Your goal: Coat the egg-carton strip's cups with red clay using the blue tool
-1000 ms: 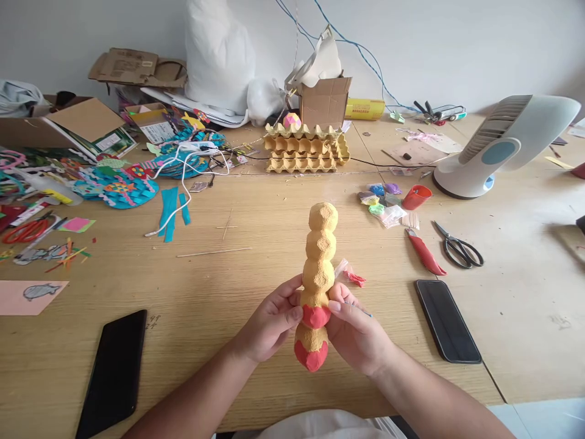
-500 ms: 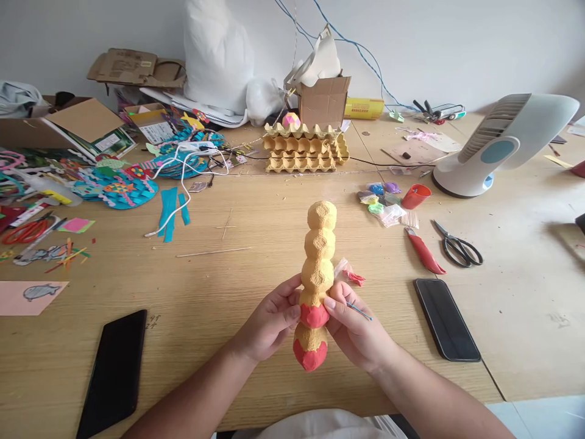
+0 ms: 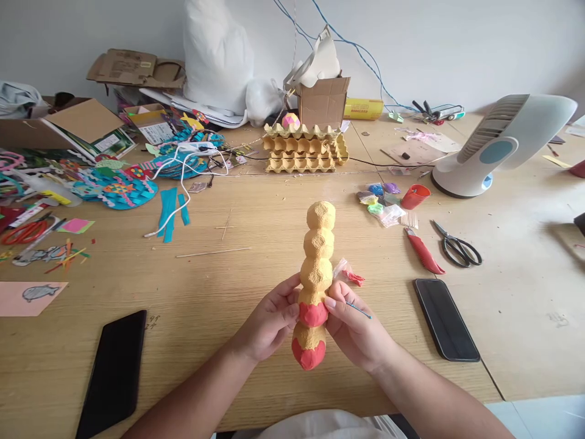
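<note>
Strip (image 3: pixel 316 277) sits between my left grip (image 3: pixel 274 318) and right grip (image 3: pixel 354 324), both clamped on its lower part, the rest jutting forward; five rough yellow bumps (image 3: pixel 319 242), nearest two partly red

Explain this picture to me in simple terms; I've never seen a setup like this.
There is no machine here, just a person's bare hands. The view comes from a camera worn on the head, looking forward and down.

The left hand and right hand hold a yellow bumpy strip between them; its two nearest bumps are partly red. A thin blue stick pokes out by the right hand.

On the wooden table lie a phone on each side, black-handled scissors and, farther back, stacked egg trays and a white fan.
</note>
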A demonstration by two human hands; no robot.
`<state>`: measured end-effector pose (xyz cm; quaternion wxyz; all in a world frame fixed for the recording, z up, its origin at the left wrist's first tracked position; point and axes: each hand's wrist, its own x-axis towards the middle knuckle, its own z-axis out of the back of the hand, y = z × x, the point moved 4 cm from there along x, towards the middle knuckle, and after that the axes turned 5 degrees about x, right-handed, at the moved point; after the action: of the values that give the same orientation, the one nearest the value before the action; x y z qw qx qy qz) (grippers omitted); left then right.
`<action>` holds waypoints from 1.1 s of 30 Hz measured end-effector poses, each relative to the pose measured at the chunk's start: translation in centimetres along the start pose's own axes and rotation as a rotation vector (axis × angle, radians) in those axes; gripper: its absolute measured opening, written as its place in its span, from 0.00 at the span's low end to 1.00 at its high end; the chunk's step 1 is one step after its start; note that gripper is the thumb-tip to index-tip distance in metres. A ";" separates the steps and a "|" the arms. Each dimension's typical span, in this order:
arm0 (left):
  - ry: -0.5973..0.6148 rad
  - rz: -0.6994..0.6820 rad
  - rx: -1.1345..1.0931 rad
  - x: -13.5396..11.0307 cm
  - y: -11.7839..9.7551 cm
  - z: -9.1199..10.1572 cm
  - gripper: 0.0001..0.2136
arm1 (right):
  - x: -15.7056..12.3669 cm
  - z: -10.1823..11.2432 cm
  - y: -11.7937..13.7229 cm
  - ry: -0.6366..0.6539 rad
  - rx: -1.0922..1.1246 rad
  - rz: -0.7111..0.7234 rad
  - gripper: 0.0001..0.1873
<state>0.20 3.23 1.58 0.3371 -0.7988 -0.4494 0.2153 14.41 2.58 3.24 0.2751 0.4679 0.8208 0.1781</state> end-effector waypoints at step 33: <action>-0.038 0.049 -0.112 0.1 -0.2 -0.7 0.20 | 0.6 0.5 0.1 0.062 -0.135 0.075 0.26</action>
<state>0.58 3.12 2.23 0.2779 -0.8230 -0.4472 0.2132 14.57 3.23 2.72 0.2735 0.4729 0.7969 0.2577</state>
